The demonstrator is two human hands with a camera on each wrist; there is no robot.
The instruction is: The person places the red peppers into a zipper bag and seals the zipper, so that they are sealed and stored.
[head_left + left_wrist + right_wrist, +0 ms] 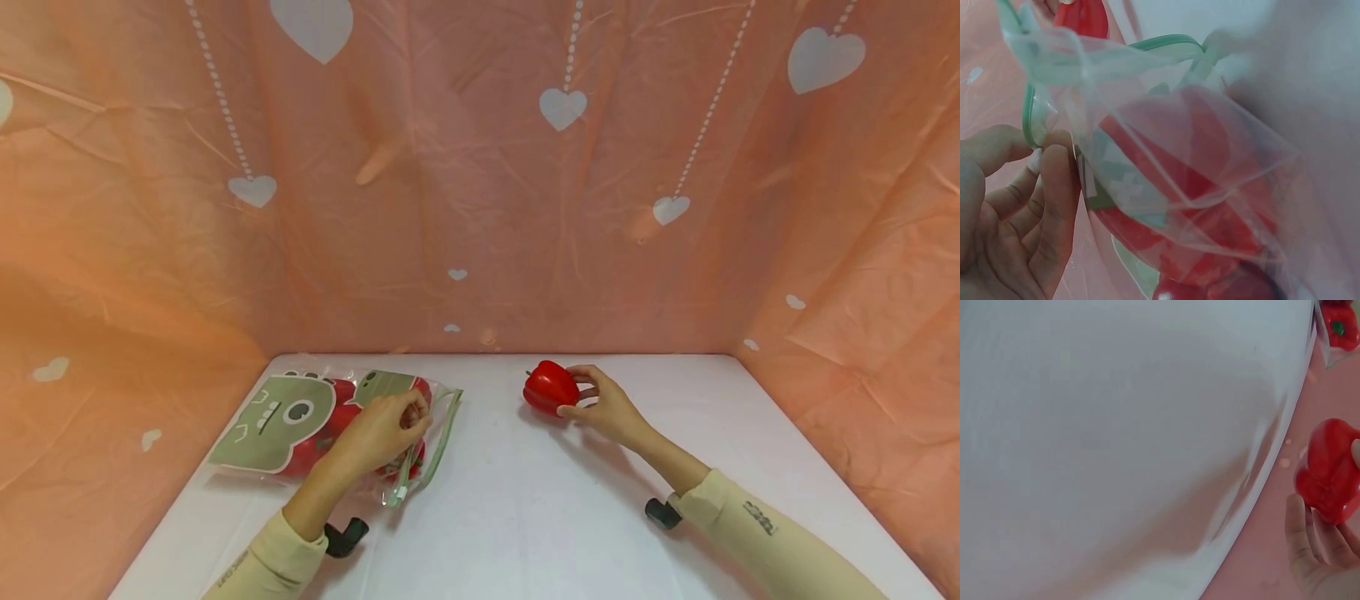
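My right hand [611, 412] grips a glossy red bell pepper [551, 388] with a green stem, fingers and thumb round its right side. In the right wrist view the pepper [1327, 472] sits at the fingertips. To the left lies a clear zip bag [258, 429] with a green one-eyed monster print and several red peppers inside. My left hand [384, 429] pinches the rim of the bag's mouth, and the left wrist view shows thumb and finger on the green zip strip [1027, 115]. The mouth gapes open. Part of the bag is hidden under the left hand.
A white table [495, 517] carries everything. Orange-pink cloth [480, 208] with pale hearts hangs along the back and both sides. Black wrist mounts [347, 537] stick out beneath the sleeves.
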